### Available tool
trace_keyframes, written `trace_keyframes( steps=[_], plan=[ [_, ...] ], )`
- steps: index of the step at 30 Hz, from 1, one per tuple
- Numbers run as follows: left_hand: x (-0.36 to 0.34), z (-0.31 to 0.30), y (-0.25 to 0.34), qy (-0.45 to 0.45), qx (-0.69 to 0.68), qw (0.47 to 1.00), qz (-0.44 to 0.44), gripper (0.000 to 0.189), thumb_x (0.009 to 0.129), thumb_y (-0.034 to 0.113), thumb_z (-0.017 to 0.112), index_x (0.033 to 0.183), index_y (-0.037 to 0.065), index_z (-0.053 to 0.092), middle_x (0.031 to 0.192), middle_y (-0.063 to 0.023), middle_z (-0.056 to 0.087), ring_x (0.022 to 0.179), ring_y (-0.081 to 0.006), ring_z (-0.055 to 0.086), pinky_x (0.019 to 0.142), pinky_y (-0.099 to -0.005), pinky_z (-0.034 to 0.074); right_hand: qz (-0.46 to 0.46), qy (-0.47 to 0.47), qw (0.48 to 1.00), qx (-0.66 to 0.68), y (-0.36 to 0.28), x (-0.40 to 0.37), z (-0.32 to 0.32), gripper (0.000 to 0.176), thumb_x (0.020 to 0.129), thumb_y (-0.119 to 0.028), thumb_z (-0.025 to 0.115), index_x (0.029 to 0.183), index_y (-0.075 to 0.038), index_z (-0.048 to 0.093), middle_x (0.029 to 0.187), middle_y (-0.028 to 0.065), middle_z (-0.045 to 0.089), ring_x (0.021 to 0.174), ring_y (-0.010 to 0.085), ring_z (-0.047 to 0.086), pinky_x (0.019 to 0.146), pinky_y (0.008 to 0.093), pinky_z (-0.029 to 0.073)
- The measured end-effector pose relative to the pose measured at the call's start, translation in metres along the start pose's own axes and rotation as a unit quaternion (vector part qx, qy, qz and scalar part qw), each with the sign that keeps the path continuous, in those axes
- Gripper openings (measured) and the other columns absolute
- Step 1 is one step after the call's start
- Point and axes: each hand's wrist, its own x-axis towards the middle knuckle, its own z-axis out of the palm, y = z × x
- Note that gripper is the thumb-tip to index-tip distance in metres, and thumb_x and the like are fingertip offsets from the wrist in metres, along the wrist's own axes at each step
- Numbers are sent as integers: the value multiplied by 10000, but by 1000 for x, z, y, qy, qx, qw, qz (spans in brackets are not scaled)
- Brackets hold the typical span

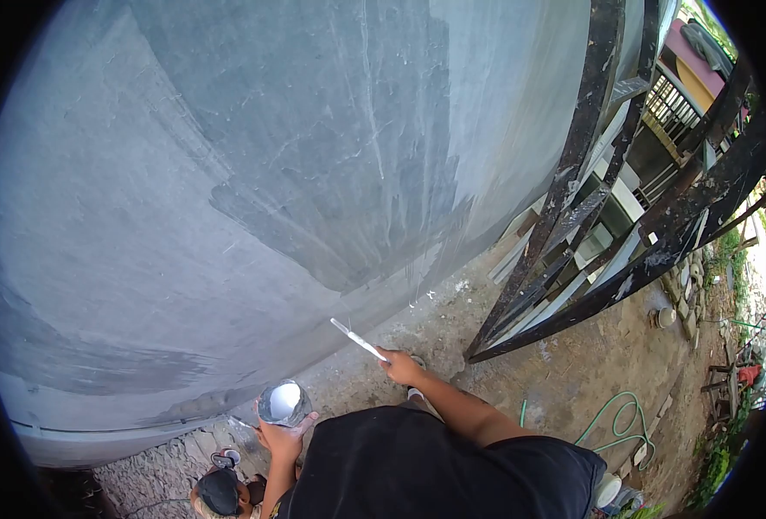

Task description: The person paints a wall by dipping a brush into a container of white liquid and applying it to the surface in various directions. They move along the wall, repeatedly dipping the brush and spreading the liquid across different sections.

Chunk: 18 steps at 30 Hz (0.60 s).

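My left hand [284,438] holds a small metal can [283,403] of white paint from below, close to the base of a large grey wall [227,190]. In my right hand [399,367] is a thin white-coated brush [356,339], gripped by its handle; its tip points up and left toward the wall's lower edge, and whether it touches is unclear. The wall has lighter grey areas around a darker patch in the middle. My black shirt [435,467] fills the lower centre.
A black metal frame [573,216] leans at the right, its foot on the dirt ground [573,372]. A green hose [622,424] lies coiled on the ground. Another person in a dark cap [220,491] is low at the bottom left. Stones line the wall's base.
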Motion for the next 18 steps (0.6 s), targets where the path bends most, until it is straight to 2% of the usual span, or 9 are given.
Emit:
trace_keyframes(
  steps=[2,4,6,9,12,13,14,17,18],
  plan=[
    [-1,-5,1,-5,2,1000,-16,1005,583,173,1009,1361,-3,398,1218,-120,607,1107,-238,604,988,-378,476,-21,-46,998,-27,-8,0,-1,499,948,-145,624,1431,-53,544,1113,311,671,1016,462,663,881,498,530],
    [0,-7,-5,-4,10,1000,-12,1001,580,165,1008,1357,-2,399,1215,-119,606,1107,-236,603,985,-375,478,5,-25,999,-27,-7,12,-35,489,951,-141,621,1427,-59,550,1156,313,658,1053,460,650,901,493,525],
    [-3,-12,-7,-4,17,1000,-12,997,578,156,1007,1353,-1,399,1211,-117,604,1107,-234,603,981,-372,481,-6,43,998,-38,15,25,-76,481,951,-142,625,1422,-68,559,1141,306,666,1051,464,649,904,491,526],
    [-6,-17,-7,-8,-29,999,-31,987,578,144,1003,1348,1,402,1200,-116,606,1107,-231,604,976,-368,486,43,133,988,-71,38,26,-142,470,946,-123,636,1407,-59,571,1098,301,680,1008,469,662,877,468,538],
    [-10,-23,-10,-3,-59,998,-36,977,579,143,1001,1343,2,408,1197,-112,609,1105,-227,603,969,-371,490,68,193,975,-82,45,12,-170,462,946,-115,644,1398,-44,576,1070,304,683,970,460,680,836,454,544],
    [-12,-26,-8,-9,-45,998,-41,980,581,144,1001,1347,-1,406,1205,-112,605,1106,-228,602,968,-371,491,72,228,967,-83,45,10,-170,458,947,-112,648,1392,-32,578,1059,307,682,951,455,688,810,449,546],
    [-12,-29,-8,-16,-31,998,-47,983,583,144,1000,1350,-3,403,1214,-112,601,1108,-229,600,968,-371,491,130,216,965,-66,42,6,-163,456,950,-117,653,1388,-15,577,1055,324,672,959,446,696,789,453,546],
    [-16,-39,-30,-2,45,999,-22,994,585,154,1002,1361,-11,404,1224,-112,596,1109,-232,598,975,-369,487,148,260,954,-32,33,7,-102,467,949,-114,653,1392,3,567,1056,338,666,977,461,688,788,455,551],
    [-18,-39,-28,-1,45,999,-23,994,585,154,1002,1361,-11,404,1224,-112,596,1109,-232,598,975,-369,487,113,262,958,-15,27,8,-73,469,950,-114,651,1395,4,565,1055,340,666,984,467,684,798,459,550]
  ],
)
